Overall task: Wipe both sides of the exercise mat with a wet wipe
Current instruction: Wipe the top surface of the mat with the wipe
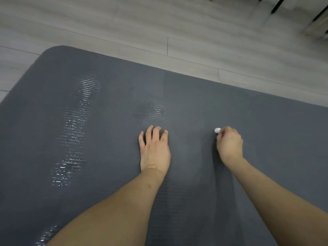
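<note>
A pale grey plank floor (195,29) fills the top of the head view, with blurred furniture legs (316,16) at the upper right corner. On the floor lies a dark grey ribbed exercise mat (266,139), spread flat and taking up most of the picture; its rounded corner sits at the upper left. Shiny wet streaks (74,132) run lengthwise down the mat's left part, and a shorter wet patch (158,109) glistens just beyond the left hand.

Both bare forearms reach in from the bottom edge. The left hand (154,150) rests palm down on the mat near its middle, fingers (156,134) spread and lightly bent, tips touching the surface and holding nothing. The right hand (229,144) is well apart to the right, also down on the mat, its fingers curled in tight around a small balled-up white wet wipe (217,130). Only a bit of the wipe shows, poking out at the fingertips and touching the mat.
</note>
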Available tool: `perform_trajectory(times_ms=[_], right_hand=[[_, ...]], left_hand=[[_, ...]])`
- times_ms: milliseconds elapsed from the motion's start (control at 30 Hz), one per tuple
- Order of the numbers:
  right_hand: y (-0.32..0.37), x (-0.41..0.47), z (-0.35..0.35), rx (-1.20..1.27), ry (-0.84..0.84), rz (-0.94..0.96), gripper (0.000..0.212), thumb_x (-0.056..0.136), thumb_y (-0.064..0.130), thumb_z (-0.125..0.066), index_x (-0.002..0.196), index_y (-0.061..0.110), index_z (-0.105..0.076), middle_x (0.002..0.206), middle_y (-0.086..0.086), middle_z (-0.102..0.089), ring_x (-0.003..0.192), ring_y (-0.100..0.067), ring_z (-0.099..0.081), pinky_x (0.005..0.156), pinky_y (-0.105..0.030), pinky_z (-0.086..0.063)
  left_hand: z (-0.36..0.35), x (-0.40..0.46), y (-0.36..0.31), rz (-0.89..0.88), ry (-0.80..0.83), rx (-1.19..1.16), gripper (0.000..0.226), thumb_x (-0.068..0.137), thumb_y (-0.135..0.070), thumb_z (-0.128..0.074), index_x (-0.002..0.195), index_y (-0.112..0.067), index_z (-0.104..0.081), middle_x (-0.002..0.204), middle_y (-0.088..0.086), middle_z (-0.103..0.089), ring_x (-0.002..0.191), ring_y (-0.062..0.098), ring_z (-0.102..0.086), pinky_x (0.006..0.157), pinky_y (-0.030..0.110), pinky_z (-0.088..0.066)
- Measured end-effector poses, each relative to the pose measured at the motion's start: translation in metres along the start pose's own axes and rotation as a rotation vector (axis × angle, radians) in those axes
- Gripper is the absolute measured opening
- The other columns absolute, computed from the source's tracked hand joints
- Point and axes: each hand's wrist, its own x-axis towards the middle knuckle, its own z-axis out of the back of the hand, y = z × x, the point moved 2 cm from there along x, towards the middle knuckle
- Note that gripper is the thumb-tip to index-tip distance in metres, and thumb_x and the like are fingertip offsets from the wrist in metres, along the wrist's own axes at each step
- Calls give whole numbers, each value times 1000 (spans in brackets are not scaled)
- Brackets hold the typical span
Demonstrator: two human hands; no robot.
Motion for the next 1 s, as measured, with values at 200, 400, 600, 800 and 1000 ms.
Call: perform_trajectory(times_ms=[200, 400, 600, 800, 1000], right_hand=[[90, -23, -28, 172, 30, 49, 17, 99, 10, -55, 102, 0, -68, 104, -26, -68, 97, -45, -65, 83, -47, -48], [110, -36, -31, 140, 170, 377, 16, 97, 6, -55, 104, -2, -66, 105, -27, -65, 97, -46, -61, 80, -49, -48], [-86, 11, 26, 45, 10, -116, 11, 91, 3, -60, 98, -3, -67, 98, -28, -67, 90, -47, -64, 79, -49, -51], [23, -9, -8, 114, 54, -38, 17, 94, 6, -54, 106, 1, -66, 110, -24, -68, 103, -41, -65, 87, -44, -49], [112, -43, -30, 104, 192, 396, 16, 97, 4, -54, 109, -2, -64, 108, -24, -65, 103, -43, -61, 87, -48, -51]], left_hand=[[23, -8, 20, -104, 243, 124, 56, 110, -28, -36, 163, -23, -21, 172, -5, -10, 159, 25, 0, 128, 44, -4], [29, -22, 22, -39, 322, 193, 63, 109, -48, -31, 164, -23, -15, 173, -4, -2, 159, 27, -2, 127, 43, -9], [24, -21, 19, -19, 450, 245, 69, 109, -50, -26, 165, -23, 2, 171, -3, 18, 157, 28, 17, 128, 48, 2], [21, -20, 18, -13, 477, 269, 68, 109, -50, -23, 164, -24, 7, 170, -3, 22, 157, 28, 20, 128, 49, 3], [27, -16, 20, -37, 521, 286, 72, 108, -54, -24, 165, -23, 7, 170, -1, 22, 157, 26, 18, 129, 47, 0]])
